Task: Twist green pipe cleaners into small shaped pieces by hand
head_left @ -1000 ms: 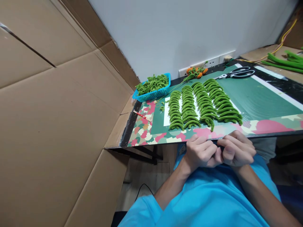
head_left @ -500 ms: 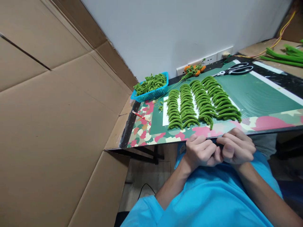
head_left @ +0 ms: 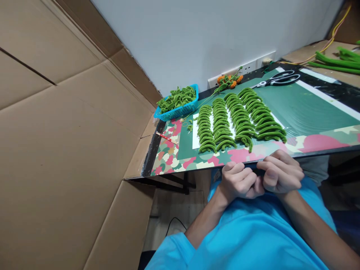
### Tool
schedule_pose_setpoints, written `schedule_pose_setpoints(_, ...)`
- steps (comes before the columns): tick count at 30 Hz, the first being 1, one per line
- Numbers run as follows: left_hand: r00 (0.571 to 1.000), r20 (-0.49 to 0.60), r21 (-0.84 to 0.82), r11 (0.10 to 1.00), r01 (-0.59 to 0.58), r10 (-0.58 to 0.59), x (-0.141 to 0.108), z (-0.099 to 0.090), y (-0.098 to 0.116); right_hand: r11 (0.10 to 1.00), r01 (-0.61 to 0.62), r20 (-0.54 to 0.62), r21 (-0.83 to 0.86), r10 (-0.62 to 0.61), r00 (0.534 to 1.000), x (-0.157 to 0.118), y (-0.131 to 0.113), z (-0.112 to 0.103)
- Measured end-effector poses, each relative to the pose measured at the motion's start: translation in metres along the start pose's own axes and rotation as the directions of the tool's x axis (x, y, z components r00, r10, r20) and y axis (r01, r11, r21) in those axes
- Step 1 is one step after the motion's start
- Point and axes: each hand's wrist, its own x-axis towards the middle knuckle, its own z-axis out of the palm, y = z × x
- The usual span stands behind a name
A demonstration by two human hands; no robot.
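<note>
My left hand (head_left: pixel 239 179) and my right hand (head_left: pixel 281 172) are together at the table's front edge, just above my lap. Both have their fingers curled in, knuckles facing up, and the two thumb sides meet. Whatever they may hold between them is hidden by the fingers. Just beyond lie several columns of curved, fuzzy green pieces (head_left: pixel 235 116), like bent pipe cleaners, lined up on white paper (head_left: pixel 195 132). The nearest pieces lie a short way past my knuckles, untouched.
A blue basket (head_left: pixel 180 111) heaped with green fuzzy pieces stands at the back left. Orange flowers (head_left: pixel 230 80) and black-handled scissors (head_left: pixel 284 78) lie along the back of the green mat (head_left: pixel 306 108). A cardboard wall (head_left: pixel 70 157) rises on the left. Long green stems (head_left: pixel 334 63) lie far right.
The camera view has shifted very slightly. Both hands keep the same closed pose at the table edge, and the green pieces lie as before.
</note>
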Motion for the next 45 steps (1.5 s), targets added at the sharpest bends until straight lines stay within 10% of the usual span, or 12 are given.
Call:
schedule_pose_setpoints(18,0.901,0.258,-0.270,0.869,0.415,-0.350,0.057,-0.026,-0.004,1.000,-0.027,0.031,-0.010,0.027,0.999,-0.011,0.004,-0.003)
schedule_pose_setpoints(25,0.699,0.602,-0.233,0.752,0.617,-0.387,0.069,-0.033,-0.011,1.000,0.002,0.025,-0.014,-0.001,1.000,-0.013,0.006,-0.003)
schedule_pose_setpoints(45,0.716,0.599,-0.157,0.824,0.544,-0.359,0.066,-0.035,-0.009,0.999,-0.010,-0.037,0.045,0.012,0.999,-0.012,0.004,0.001)
